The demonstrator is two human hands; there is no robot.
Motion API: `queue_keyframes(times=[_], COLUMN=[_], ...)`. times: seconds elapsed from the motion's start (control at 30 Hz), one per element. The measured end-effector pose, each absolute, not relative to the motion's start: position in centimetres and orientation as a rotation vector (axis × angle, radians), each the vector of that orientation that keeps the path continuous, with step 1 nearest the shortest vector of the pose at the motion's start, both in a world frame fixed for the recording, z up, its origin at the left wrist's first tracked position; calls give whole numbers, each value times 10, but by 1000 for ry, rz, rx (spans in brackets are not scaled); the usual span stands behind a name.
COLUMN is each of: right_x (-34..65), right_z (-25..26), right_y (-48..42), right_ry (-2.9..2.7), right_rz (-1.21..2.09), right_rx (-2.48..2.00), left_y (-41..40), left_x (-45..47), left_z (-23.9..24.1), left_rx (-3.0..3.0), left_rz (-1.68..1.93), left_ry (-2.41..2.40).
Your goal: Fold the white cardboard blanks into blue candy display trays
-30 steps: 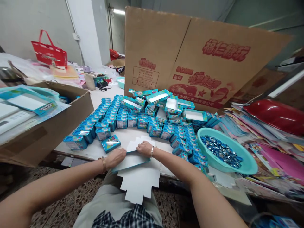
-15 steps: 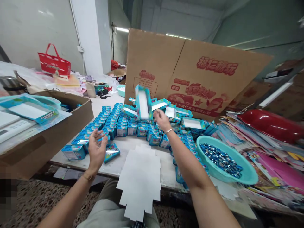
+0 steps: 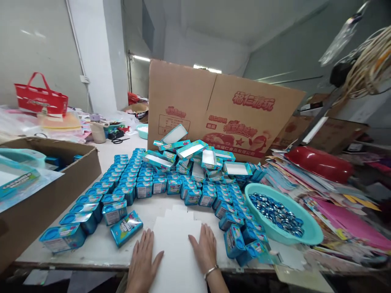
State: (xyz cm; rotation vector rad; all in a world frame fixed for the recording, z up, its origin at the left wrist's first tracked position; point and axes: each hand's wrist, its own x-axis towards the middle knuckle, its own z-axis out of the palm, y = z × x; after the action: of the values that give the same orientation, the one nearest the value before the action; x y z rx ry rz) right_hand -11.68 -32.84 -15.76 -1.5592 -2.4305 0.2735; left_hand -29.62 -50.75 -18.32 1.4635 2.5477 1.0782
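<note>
My left hand (image 3: 143,260) and my right hand (image 3: 205,250) lie flat with spread fingers on the two sides of a stack of flat white die-cut cardboard blanks (image 3: 179,248) at the near table edge. Neither hand grips anything. A single teal candy box (image 3: 126,227) lies on its side just left of my left hand. Rows of small teal boxes (image 3: 128,183) stand behind, and open teal trays (image 3: 189,152) are piled on top further back. One tray (image 3: 174,135) leans on the pile's far left.
A teal basin (image 3: 314,234) of blue wrapped candies sits right of my hands. A big brown printed carton (image 3: 220,110) stands behind the pile. An open cardboard box (image 3: 49,199) is at the left, coloured printed sheets (image 3: 342,207) and a red object (image 3: 319,162) at the right.
My right hand let go of the teal tray it held up over the pile and came back down. My left hand dropped too. Both now rest on the white blanks.
</note>
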Motion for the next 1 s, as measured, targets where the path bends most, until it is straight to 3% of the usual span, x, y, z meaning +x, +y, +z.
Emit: queue_keyframes(times=[0.27,0.37,0.53,0.63,0.8,1.0], right_x=[-138,-138,-129,-124,-127,-132], right_z=[-123,-122,-104,-88,-75,-74], right_y=[-336,-326,-306,-304,-313,-316], right_ry=[-2465,-2357,-1903,-1571,-1263,-1001], right_rz=[218,511,1420,1795,2031,2217], right_rx=[-1236,-1118,-857,-702,-573,-472], left_y=[-509,-505,-489,-478,-472,-471], left_x=[-301,-306,-324,-336,-333,-308], left_z=[-163,-156,-139,-124,-86,-56], left_rx=[1310,1177,877,826,936,294], left_rz=[1234,1371,1703,1750,1778,1742], left_ry=[2419,2294,2068,1957,1893,958])
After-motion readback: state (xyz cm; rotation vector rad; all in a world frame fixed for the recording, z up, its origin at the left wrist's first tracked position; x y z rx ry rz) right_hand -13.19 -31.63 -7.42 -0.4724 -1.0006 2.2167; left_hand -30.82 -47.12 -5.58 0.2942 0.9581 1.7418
